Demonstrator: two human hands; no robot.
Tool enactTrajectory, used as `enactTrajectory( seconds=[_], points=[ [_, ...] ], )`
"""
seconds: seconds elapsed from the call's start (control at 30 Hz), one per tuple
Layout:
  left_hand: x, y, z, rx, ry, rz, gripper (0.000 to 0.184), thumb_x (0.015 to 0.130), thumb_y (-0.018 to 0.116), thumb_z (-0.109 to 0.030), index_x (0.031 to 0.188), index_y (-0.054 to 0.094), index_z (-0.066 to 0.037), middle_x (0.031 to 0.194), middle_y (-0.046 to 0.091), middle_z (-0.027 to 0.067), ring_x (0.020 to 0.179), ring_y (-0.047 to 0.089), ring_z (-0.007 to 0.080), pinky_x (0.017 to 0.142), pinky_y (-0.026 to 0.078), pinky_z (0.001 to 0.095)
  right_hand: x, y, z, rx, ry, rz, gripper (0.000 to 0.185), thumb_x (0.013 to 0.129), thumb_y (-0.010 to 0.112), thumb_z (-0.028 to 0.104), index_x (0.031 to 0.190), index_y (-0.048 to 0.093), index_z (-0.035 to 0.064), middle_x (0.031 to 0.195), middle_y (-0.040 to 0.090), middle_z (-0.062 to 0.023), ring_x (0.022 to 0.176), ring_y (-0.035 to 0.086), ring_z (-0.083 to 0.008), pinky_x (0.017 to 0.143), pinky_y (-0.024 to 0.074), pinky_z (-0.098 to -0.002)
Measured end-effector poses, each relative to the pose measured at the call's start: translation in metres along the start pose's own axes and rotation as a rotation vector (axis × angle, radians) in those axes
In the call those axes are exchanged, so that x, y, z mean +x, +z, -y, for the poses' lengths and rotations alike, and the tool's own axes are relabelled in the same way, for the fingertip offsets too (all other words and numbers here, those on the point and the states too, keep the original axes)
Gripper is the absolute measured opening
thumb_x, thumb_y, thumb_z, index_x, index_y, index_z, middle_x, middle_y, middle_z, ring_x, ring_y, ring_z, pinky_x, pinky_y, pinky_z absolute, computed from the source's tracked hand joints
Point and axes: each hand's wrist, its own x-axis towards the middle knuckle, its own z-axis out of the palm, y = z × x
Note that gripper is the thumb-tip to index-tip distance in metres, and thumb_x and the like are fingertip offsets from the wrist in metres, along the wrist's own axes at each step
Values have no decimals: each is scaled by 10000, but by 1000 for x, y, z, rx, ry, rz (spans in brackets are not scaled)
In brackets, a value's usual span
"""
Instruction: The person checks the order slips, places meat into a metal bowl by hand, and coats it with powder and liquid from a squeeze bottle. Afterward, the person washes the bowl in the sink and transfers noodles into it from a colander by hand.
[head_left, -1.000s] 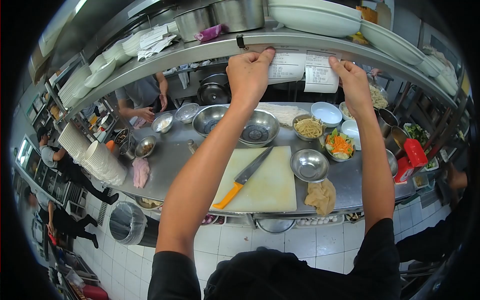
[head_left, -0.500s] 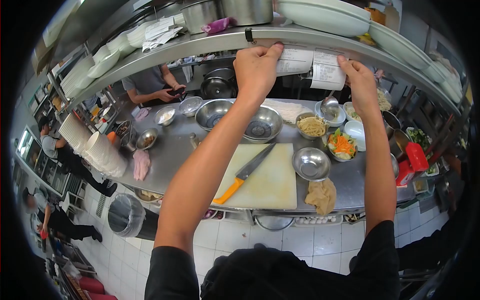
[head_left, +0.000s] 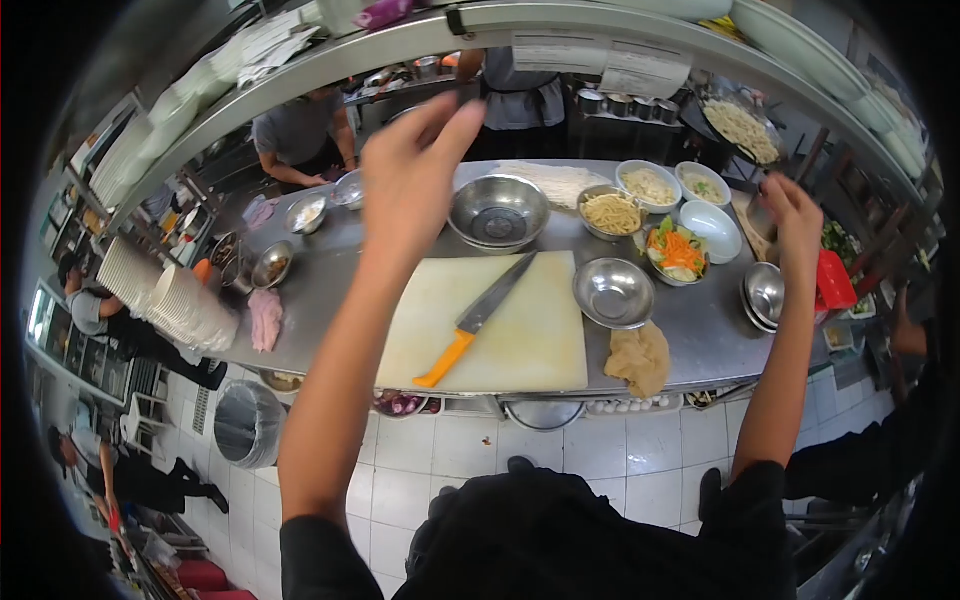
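Observation:
My left hand, blurred, is raised over the steel counter, its fingers loosely curled and apart from the paper slips. On the right, my right hand hangs in the air near the stacked steel bowls; its fingertips are bunched, and whether they hold anything is unclear. Two printed slips hang from the shelf edge. A knife with an orange handle lies on the white cutting board. Beside the board are an empty steel bowl and a tan cloth.
Steel bowls, a noodle bowl and a vegetable bowl stand along the counter. Overhead runs a shelf with plates. Stacked paper cups stand left. Co-workers stand across the counter.
Both hands have left the slips, which stay on the shelf edge; the left moved left, the right moved right and down. The view has shifted, and another co-worker appears behind the counter.

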Motion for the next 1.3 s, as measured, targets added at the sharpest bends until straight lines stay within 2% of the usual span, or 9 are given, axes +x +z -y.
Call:
enactTrajectory(
  seconds=[0.13, 0.2, 0.27, 0.37, 0.57, 0.87, 1.17, 1.23, 1.3],
  points=[
    [-93, -47, 8, -83, -344, 134, 417, 891, 689, -181, 1208, 601, 74, 1081, 675, 142, 1002, 634, 181, 885, 494, 291, -14, -88, -166, -451, 49, -216, 326, 879, 649, 221, 1066, 683, -44, 895, 709, -135, 861, 654, -182, 784, 479, -307],
    [-131, -62, 11, -80, -538, 195, 406, 893, 684, -153, 1233, 592, 51, 1092, 673, 136, 1002, 630, 169, 884, 499, 292, -39, -125, -232, -680, 196, -331, 491, 834, 682, 363, 1090, 666, -55, 987, 683, -259, 984, 656, -373, 864, 482, -412],
    [-161, -69, 8, -98, -722, 206, 381, 886, 686, -108, 1229, 599, 34, 1083, 676, 127, 992, 629, 155, 879, 503, 289, -62, -137, -251, -794, 372, -403, 526, 802, 699, 382, 1109, 667, -43, 1083, 652, -279, 1072, 612, -410, 919, 462, -439],
    [-205, -75, 17, -187, -780, 271, 379, 870, 692, -52, 1230, 599, 21, 1074, 678, 125, 983, 632, 153, 877, 505, 291, -86, -132, -258, -858, 560, -403, 529, 794, 705, 363, 1123, 660, -49, 1115, 640, -279, 1121, 600, -386, 933, 460, -428],
    [-235, -72, -14, -194, -784, 417, 380, 848, 702, -23, 1215, 611, 13, 1071, 684, 133, 986, 641, 171, 891, 500, 301, -114, -134, -325, -588, 645, -342, 510, 790, 718, 309, 1099, 648, -91, 821, 700, -207, 753, 692, -291, 699, 525, -378],
    [-275, -69, 4, -188, -731, 661, 389, 840, 723, -60, 1212, 619, -6, 1079, 688, 137, 976, 648, 176, 887, 509, 304, -200, -131, -223, -275, 790, -269, 218, 848, 654, 169, 951, 633, -23, 620, 542, -27, 478, 524, -124, 406, 384, -257],
    [-302, -45, -41, -28, -563, 745, 407, 854, 725, -218, 1199, 626, -26, 1121, 660, 160, 989, 650, 256, 847, 516, 341, -173, -155, -291, 35, 766, -189, 247, 887, 643, 218, 722, 514, 86, 542, 456, -5, 436, 432, -122, 388, 360, -260],
    [-302, -35, -47, 21, -606, 707, 421, 866, 710, -242, 1215, 614, -28, 1136, 650, 164, 996, 647, 271, 848, 519, 353, -139, -160, -319, 211, 873, -252, 253, 864, 684, 334, 900, 597, 99, 725, 533, -43, 563, 502, -156, 470, 420, -278],
    [-311, -24, -48, 43, -593, 675, 442, 882, 687, -268, 1245, 591, -34, 1159, 633, 172, 997, 643, 292, 837, 524, 377, -106, -160, -351, 132, 879, -300, 339, 854, 684, 442, 877, 560, 127, 650, 481, -7, 507, 466, -151, 446, 418, -307]
  ],
)
